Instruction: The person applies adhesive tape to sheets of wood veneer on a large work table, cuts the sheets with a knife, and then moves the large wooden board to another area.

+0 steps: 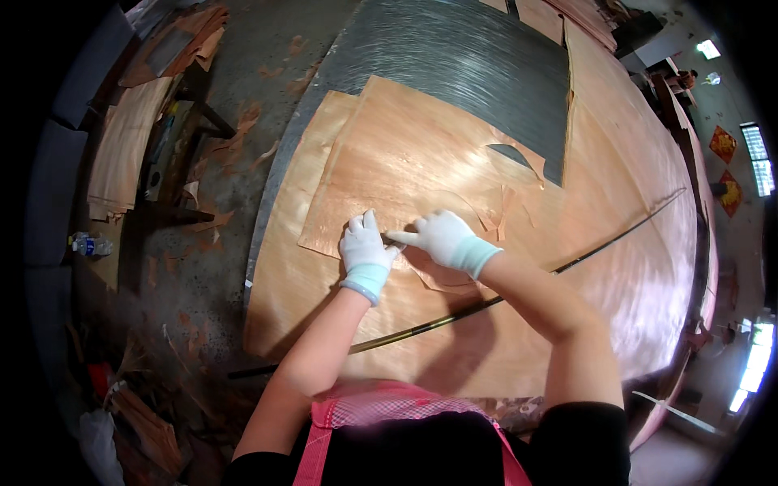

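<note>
My left hand (364,247), in a white glove with a mint cuff, lies with fingers apart on a pale wood veneer sheet (389,142), near its lower edge. My right hand (439,239), gloved alike, is just right of it, index finger pointing left onto the veneer and other fingers bent; what it holds, if anything, is hidden. Torn veneer pieces (500,211) lie to the right. Beneath are larger veneer sheets (616,178) and a dark, streaked metallic sheet (438,49). A long, thin straightedge (588,253) crosses the veneer below my hands, passing under my right forearm.
At left, a low bench (121,150) bears veneer sheets; a plastic bottle (96,245) stands near its end. Scraps (231,142) litter the floor. Veneer offcuts (142,425) lie at lower left. At far right are windows (758,162) and red wall decorations (723,144).
</note>
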Demonstrator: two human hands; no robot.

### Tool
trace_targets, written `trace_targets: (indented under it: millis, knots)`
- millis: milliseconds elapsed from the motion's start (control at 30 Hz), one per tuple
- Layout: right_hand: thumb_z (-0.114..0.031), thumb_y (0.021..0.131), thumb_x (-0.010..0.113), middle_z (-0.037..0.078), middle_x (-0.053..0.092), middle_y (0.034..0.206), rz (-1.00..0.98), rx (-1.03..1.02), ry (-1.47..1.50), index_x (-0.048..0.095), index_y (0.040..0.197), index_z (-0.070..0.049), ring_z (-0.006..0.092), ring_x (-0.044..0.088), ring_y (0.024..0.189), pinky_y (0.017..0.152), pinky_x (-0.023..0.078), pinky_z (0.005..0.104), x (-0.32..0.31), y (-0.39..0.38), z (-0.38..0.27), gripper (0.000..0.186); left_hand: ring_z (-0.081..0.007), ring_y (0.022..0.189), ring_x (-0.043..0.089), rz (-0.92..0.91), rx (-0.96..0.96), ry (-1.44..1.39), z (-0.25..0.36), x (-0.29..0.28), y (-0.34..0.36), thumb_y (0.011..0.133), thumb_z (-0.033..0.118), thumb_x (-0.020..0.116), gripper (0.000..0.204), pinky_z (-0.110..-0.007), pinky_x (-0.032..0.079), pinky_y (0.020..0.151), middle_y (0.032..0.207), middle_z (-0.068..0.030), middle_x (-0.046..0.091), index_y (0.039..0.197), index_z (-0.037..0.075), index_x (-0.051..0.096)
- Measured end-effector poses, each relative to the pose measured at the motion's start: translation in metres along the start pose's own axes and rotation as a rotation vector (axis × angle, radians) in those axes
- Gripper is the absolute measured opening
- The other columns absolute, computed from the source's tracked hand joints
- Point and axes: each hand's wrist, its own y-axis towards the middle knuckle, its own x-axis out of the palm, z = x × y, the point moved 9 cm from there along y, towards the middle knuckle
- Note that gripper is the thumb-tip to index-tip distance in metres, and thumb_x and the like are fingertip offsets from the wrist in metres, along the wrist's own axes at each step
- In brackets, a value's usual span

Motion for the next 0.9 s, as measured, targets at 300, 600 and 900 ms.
trace_targets:
  millis: [300,600,900]
  knots:
    - [-0.015,0.091,0.052,0.017,0.067,0.091,-0.234,0.448,0.049,0.022,0.154,-0.020,0.0344,0.069,0.078,0.068,0.054,0.0471,0.055,-0.077,0.008,0.071,-0.0333,0.111,0.055,-0.020,-0.005,-0.070,-0.005,-0.003,-0.001,0.064,0.044,0.087,0.088,-0.042,0.048,0.093,0.122,-0.0183,0.053,0.133,0.005,0.047]
    - [-0.004,0.088,0.052,0.024,0.066,0.100,0.225,0.665,0.474,0.023,0.151,0.000,0.0373,0.067,0.083,0.074,0.052,0.0473,0.059,-0.131,0.008,0.069,-0.0316,0.108,0.056,0.031,0.035,-0.021,-0.005,-0.002,-0.002,0.065,0.047,0.086,0.084,-0.042,0.050,0.089,0.120,-0.0162,0.053,0.128,0.007,0.048]
    - [-0.014,0.090,0.057,0.017,0.066,0.111,0.224,0.414,0.436,0.052,0.134,-0.011,0.0366,0.065,0.097,0.080,0.052,0.0446,0.039,-0.056,-0.007,0.045,-0.0340,0.110,0.056,-0.001,0.022,-0.028,-0.001,-0.004,-0.002,0.065,0.043,0.087,0.088,-0.041,0.048,0.093,0.119,-0.0192,0.054,0.134,0.004,0.047]
